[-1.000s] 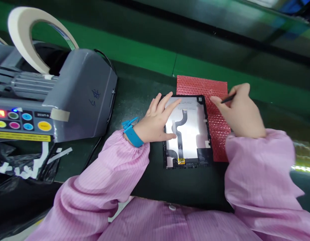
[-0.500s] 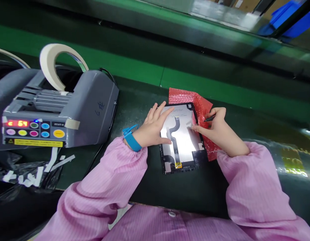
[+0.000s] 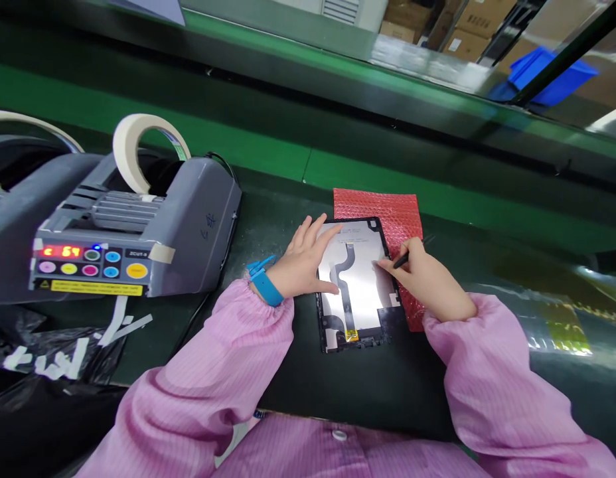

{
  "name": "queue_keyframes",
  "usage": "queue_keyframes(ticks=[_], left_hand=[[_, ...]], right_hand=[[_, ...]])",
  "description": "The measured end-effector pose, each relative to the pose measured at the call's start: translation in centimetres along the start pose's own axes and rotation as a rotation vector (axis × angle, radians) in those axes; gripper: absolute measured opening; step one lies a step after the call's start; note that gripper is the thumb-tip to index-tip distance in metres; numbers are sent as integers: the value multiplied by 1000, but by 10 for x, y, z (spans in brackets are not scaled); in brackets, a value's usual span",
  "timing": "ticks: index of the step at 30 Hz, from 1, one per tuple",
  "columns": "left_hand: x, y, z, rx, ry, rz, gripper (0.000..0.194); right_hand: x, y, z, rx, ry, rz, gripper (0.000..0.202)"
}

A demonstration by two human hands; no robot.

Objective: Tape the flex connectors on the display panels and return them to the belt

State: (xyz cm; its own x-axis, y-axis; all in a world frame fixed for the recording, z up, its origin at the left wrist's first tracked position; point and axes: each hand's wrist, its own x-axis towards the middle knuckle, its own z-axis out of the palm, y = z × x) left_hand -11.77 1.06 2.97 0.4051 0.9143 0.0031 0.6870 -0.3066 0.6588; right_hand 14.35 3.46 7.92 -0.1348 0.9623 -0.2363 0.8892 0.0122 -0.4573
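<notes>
A tablet screen assembly [image 3: 365,279] lies on the dark bench with its silvery back up, a dark ribbon cable [image 3: 346,292] running down it. My left hand [image 3: 308,259], fingers spread, rests over its left side. My right hand [image 3: 422,275] is at the right edge, holding a slim black tool [image 3: 401,260]; the fingers hide most of the tool, so its kind is unclear. The right thumb reaches over the silvery panel. Red bubble wrap [image 3: 375,202] lies partly beneath the assembly, showing behind it and along its right side.
On the left stands a grey tape dispenser [image 3: 188,226] with a masking tape roll [image 3: 126,153] on top and a second machine beside it. White tape strips [image 3: 76,358] lie on black plastic in front. Clear film [image 3: 561,318] covers the bench at right. A green ledge [image 3: 268,159] runs behind.
My right hand has shifted left and down, nearer the screen, with the black tool. The bubble wrap now lies flatter and straighter. The camera view has shifted slightly.
</notes>
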Motion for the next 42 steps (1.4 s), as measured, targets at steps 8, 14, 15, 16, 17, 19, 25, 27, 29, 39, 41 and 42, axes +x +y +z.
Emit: queue_keyframes(ticks=[8,14,15,16,17,19,25,27,29,39,41,42], left_hand=[[4,-9,1,-189,250,115,119],[12,-12,0,-214,712,56,66],[12,-12,1,-209,720,46,62],[12,-12,2,-199,712,39,60],[12,-11,3,-182,693,33,60],[11,-6,5,-132,613,18,60],[5,12,8,182,72,107,68],[4,15,9,285,14,135,70],[3,15,10,330,6,125,74],[5,14,14,363,68,35,87],[5,14,13,363,93,12,79],[6,14,13,363,98,4,76]], right_hand=[[-13,-6,1,456,159,-154,41],[-7,3,-22,788,279,-103,51],[-1,10,-20,812,306,-84,53],[5,18,-16,819,333,-69,56],[10,26,-11,800,347,-56,58],[18,40,0,671,337,-30,60],[15,49,-3,127,395,58,52],[13,51,-11,111,314,154,51],[14,56,-15,215,190,205,54],[35,44,4,745,296,-2,58],[56,42,8,768,428,-53,53],[68,41,10,769,504,-38,52]])
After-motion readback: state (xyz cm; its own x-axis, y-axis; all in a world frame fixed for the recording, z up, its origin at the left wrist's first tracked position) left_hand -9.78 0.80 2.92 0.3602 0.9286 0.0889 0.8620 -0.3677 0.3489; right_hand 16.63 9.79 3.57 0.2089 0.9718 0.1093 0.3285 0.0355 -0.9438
